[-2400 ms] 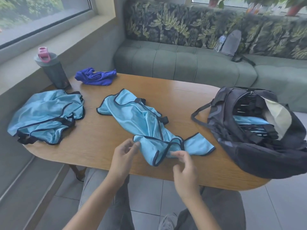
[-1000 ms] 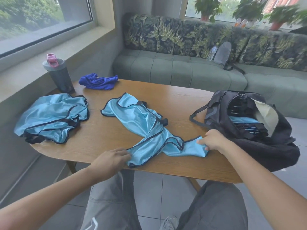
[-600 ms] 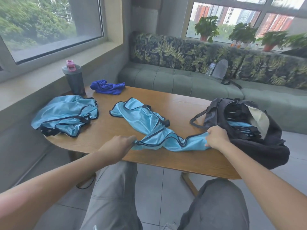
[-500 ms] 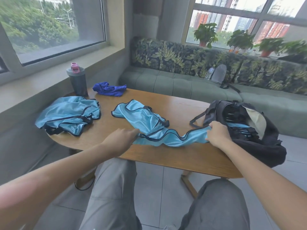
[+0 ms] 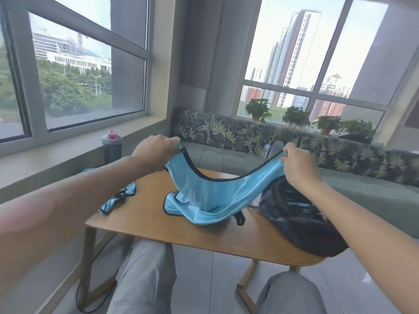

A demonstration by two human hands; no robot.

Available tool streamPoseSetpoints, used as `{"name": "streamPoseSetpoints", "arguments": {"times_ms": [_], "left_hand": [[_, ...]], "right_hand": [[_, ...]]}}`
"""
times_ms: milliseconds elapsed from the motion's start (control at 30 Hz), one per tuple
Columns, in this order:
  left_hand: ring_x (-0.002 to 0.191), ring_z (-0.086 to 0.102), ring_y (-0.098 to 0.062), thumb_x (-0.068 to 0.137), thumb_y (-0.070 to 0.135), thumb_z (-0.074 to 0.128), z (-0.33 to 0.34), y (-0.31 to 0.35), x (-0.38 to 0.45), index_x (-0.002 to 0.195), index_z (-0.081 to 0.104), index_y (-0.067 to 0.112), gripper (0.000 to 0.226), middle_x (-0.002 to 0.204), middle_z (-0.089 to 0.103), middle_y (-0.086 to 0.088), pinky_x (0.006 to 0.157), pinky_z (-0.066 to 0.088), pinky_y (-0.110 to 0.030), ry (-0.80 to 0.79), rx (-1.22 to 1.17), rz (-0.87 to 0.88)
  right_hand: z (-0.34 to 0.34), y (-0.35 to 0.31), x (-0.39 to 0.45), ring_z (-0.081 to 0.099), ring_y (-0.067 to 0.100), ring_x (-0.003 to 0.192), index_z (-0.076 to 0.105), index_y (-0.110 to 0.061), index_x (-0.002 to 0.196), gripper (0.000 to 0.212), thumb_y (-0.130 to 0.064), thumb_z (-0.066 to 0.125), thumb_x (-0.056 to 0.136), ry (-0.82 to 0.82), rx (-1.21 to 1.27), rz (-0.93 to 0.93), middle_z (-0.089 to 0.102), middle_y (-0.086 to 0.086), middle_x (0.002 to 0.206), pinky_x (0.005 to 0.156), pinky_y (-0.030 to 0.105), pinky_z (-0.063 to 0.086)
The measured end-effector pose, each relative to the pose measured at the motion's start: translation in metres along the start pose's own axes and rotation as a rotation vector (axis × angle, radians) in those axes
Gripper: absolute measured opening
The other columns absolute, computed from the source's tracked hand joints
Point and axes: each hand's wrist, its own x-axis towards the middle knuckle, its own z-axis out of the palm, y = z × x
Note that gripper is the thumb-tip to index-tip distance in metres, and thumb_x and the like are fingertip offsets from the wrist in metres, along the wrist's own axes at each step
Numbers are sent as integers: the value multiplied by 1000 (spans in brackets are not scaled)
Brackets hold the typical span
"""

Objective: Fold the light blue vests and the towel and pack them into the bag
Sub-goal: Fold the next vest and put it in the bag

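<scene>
A light blue vest [image 5: 210, 193] with black trim hangs in the air above the wooden table [image 5: 204, 232]. My left hand [image 5: 154, 152] grips its left corner and my right hand [image 5: 299, 166] grips its right corner, so the cloth sags between them and its lower end touches the table. A second light blue vest [image 5: 118, 196] lies crumpled at the table's left edge, mostly hidden behind my left forearm. The black bag [image 5: 299, 218] stands open on the right of the table, with something light blue inside. The towel is hidden.
A grey shaker bottle [image 5: 111, 147] with a pink cap stands at the table's far left by the window sill. A green sofa [image 5: 362, 196] with leaf-print cushions runs behind the table. My knees are under the near edge.
Both hands have lifted the vest off the table, holding its two corners up and apart. The camera has tilted upward, showing more of the windows.
</scene>
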Motion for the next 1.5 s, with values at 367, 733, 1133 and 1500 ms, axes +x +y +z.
{"name": "streamPoseSetpoints", "arguments": {"times_ms": [367,733,1133,1500], "left_hand": [[81,64,-40,102,38,56,-187,-8,33,101,59,14,24,82,62,-15,68,51,-41,342,-58,-90],[69,59,-36,106,18,44,-204,30,38,107,38,18,6,78,57,-14,63,52,-47,332,42,-6],[75,62,-35,109,37,41,-159,45,26,102,46,15,24,81,56,-6,63,46,-40,207,160,175],[71,59,-30,105,14,48,-68,35,35,88,39,18,19,79,54,-4,66,56,-48,122,165,171]], "right_hand": [[-215,-27,52,51,32,72,48,-6,99,16,5,37,94,433,-87,-70,56,15,82,62,43,49],[-218,-28,27,53,29,64,40,-9,124,32,3,34,95,344,-213,-118,53,11,78,57,41,48],[-163,-8,6,51,26,68,45,-9,106,22,7,36,93,231,-345,-190,54,10,87,54,37,43],[-62,6,9,58,31,72,52,-8,96,21,9,41,92,152,-300,-256,59,11,81,58,43,53]]}}
